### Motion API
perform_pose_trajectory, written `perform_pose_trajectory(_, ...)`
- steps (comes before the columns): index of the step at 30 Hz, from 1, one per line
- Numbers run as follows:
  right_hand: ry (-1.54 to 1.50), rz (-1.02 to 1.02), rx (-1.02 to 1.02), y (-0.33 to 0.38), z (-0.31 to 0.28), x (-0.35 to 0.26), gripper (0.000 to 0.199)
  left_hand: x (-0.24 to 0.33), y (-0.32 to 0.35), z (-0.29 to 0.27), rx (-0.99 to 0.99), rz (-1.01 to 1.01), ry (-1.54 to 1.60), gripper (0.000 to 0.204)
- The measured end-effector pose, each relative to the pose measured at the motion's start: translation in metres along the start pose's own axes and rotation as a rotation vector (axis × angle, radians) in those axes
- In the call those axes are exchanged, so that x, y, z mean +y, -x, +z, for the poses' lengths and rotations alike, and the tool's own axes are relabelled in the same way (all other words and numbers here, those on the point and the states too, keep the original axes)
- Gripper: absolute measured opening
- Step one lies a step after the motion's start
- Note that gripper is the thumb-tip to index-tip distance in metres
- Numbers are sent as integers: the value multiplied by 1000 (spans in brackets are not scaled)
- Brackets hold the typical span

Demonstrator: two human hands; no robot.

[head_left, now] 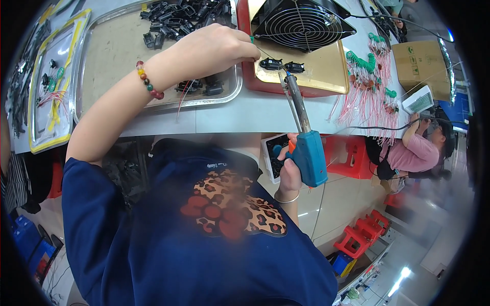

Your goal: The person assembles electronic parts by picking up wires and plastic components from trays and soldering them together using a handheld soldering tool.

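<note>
The right hand (289, 171) is closed tight around the blue handle of a soldering gun (305, 140), low at the table edge. The long metal barrel of the gun goes up and its tip sits just beside two small black connectors (281, 66) that lie on a gold plate (326, 66). The left hand (217, 48) reaches over a metal tray (109, 51). Its fingers are pinched together near the left connector, but I cannot tell if they hold something thin there. On the left wrist there is a bead bracelet (149, 80). Behind the plate stands a black fan with a wire grill (301, 23). More black parts (178, 15) lie in the tray. Bundles of red wires (370, 92) lie at the right on the table (255, 109).
</note>
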State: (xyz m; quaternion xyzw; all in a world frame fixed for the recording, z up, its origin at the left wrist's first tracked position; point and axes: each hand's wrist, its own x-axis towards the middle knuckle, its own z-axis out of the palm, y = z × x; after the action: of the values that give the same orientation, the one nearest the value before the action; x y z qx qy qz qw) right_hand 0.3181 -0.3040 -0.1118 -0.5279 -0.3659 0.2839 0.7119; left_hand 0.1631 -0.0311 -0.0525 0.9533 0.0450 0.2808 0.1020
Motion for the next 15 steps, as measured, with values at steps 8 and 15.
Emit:
perform_pose_trajectory(8, 1, 32, -45, -1, -4, -2, 56, -8, 0, 3, 20, 53, 109, 13)
perform_pose_trajectory(15, 76, 5, 4, -6, 1, -13, 55, 9, -2, -6, 49, -260, 397, 12)
